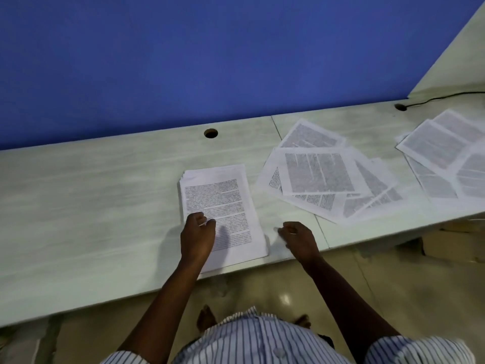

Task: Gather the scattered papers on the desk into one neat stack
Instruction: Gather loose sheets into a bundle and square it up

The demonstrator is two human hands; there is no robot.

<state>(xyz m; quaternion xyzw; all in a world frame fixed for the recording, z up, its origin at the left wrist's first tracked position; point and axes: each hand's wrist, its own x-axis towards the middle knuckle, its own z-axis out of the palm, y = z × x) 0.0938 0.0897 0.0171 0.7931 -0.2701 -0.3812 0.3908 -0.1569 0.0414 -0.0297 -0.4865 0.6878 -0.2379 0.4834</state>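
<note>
While the left hand (198, 233) lies on the near left corner of the stack (223, 195), its fingers are bent at the knuckles and the thumb is drawn in toward them. I cannot tell whether it pinches the top sheet or only weighs it down. Just right of the stack, the right hand (298, 237) hovers low over the desk (91, 206) with its fingers curled. Nothing shows in it, but the fingertips are blurred, so a firm call on its grip is not possible.

The stack sits near the front edge, roughly squared, with a few sheet edges stepping out at its far left corner. Beyond the right hand a fan (322, 174) of overlapping sheets lies at mixed angles, near the stack but apart from it. Farther right a second spread (446, 148) reaches the frame edge.

By my reading, the step in hand is settling the stack between pickups, and much of the gathering is left. The next move likely calls for the right hand to reach into the fan and sweep or lift its sheets together. The left would need to pin the stack so nothing slides.
</note>
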